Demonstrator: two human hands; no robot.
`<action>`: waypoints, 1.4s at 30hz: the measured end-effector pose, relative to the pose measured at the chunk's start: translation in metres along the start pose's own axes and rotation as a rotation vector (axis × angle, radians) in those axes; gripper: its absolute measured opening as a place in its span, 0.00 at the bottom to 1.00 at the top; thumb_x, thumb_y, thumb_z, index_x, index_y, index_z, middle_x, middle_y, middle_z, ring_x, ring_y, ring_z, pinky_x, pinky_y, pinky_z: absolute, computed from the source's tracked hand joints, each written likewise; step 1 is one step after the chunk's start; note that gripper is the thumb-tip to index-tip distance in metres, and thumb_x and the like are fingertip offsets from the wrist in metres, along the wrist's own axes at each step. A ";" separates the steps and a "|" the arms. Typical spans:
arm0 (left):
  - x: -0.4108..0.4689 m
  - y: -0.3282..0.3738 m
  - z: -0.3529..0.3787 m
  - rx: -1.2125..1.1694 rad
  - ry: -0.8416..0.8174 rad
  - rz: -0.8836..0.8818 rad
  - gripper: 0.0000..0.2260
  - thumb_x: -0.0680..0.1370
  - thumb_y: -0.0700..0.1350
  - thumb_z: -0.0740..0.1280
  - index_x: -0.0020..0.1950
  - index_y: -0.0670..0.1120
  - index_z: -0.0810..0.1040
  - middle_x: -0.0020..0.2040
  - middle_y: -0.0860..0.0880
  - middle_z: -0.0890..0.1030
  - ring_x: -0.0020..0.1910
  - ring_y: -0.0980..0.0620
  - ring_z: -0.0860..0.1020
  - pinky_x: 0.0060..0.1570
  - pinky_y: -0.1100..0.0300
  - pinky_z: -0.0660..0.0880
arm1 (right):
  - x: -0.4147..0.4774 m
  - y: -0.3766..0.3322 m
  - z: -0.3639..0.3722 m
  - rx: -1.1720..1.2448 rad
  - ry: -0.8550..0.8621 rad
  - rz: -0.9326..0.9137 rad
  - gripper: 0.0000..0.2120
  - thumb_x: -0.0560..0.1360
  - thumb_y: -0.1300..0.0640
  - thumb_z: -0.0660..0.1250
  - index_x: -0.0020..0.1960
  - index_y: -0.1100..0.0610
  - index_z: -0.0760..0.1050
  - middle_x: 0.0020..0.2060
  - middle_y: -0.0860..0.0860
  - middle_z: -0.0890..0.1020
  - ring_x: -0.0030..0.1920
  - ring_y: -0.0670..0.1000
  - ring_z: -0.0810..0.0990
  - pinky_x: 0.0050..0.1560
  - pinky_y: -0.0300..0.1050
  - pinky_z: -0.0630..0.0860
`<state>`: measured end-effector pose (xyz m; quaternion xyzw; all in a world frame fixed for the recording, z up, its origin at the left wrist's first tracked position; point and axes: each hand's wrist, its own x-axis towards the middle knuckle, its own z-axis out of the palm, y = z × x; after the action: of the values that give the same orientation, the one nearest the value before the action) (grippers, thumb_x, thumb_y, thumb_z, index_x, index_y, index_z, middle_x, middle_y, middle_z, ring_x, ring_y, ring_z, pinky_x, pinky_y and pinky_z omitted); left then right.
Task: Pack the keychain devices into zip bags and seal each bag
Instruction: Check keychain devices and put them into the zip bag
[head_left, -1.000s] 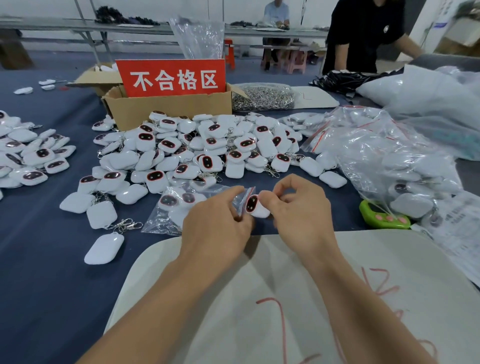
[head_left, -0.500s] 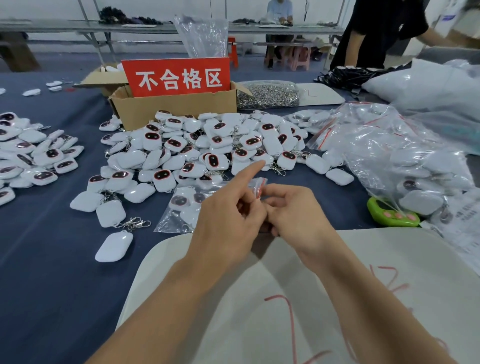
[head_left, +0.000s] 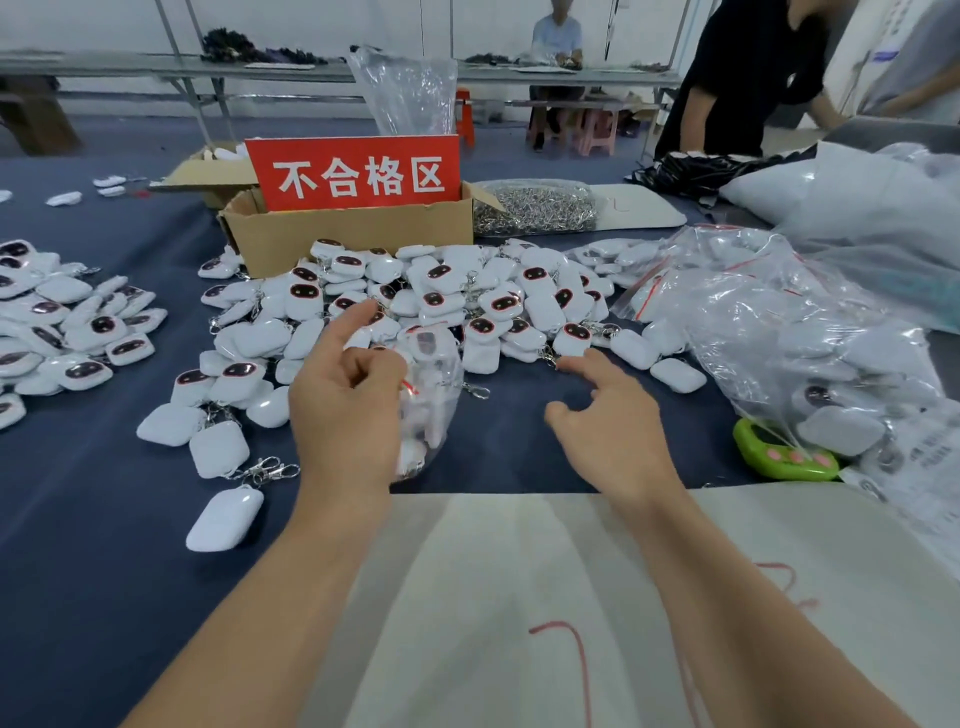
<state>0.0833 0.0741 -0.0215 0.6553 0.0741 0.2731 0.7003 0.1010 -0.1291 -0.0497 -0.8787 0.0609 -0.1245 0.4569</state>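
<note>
Keychain devices (head_left: 423, 347), blurred and hard to count, are seen inside a clear zip bag (head_left: 448, 410) that is gripped by the left hand (head_left: 343, 410). Its fingers are curled at the red-striped mouth and its index finger is extended. Whether the seal is closed cannot be made out. The right hand (head_left: 610, 431) is held apart from the left, fingers spread and loose, with nothing grasped. Its fingertips are near the edge of a loose heap (head_left: 467, 306) of white devices piled on the blue tabletop (head_left: 78, 519). Both forearms are stretched over a white board (head_left: 519, 597) marked in red, which is cut off by the lower edge. Behind the heap a cardboard box (head_left: 353, 239) is set, its inside hidden by a red sign (head_left: 353, 174). A second heap (head_left: 62, 322) is cropped at the left. At the right, large clear bags (head_left: 779, 332) of packed devices are stacked, and a green gadget (head_left: 779, 460) is partly covered by them.
</note>
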 end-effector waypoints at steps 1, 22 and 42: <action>0.004 0.002 -0.003 -0.043 0.033 -0.027 0.22 0.77 0.35 0.65 0.57 0.63 0.81 0.31 0.56 0.74 0.29 0.58 0.70 0.30 0.69 0.71 | 0.007 0.002 0.003 -0.075 -0.049 -0.049 0.27 0.75 0.56 0.69 0.73 0.48 0.72 0.73 0.46 0.73 0.68 0.43 0.74 0.63 0.34 0.72; -0.045 -0.024 0.017 0.687 -0.660 0.204 0.19 0.78 0.47 0.68 0.67 0.63 0.76 0.39 0.63 0.80 0.40 0.62 0.77 0.38 0.71 0.70 | -0.007 -0.002 -0.016 -0.333 -0.020 -0.024 0.05 0.80 0.59 0.62 0.46 0.53 0.68 0.40 0.50 0.78 0.42 0.57 0.76 0.39 0.53 0.72; 0.003 -0.002 -0.030 0.972 -0.106 0.152 0.11 0.79 0.42 0.67 0.47 0.57 0.87 0.48 0.56 0.86 0.46 0.52 0.79 0.49 0.57 0.72 | -0.029 -0.015 -0.032 -0.279 -0.366 -0.060 0.14 0.75 0.55 0.69 0.57 0.40 0.78 0.57 0.40 0.75 0.55 0.45 0.75 0.51 0.38 0.67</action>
<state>0.0724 0.1016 -0.0262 0.9226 0.1090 0.2237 0.2946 0.0646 -0.1397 -0.0241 -0.9426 -0.0326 0.0331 0.3306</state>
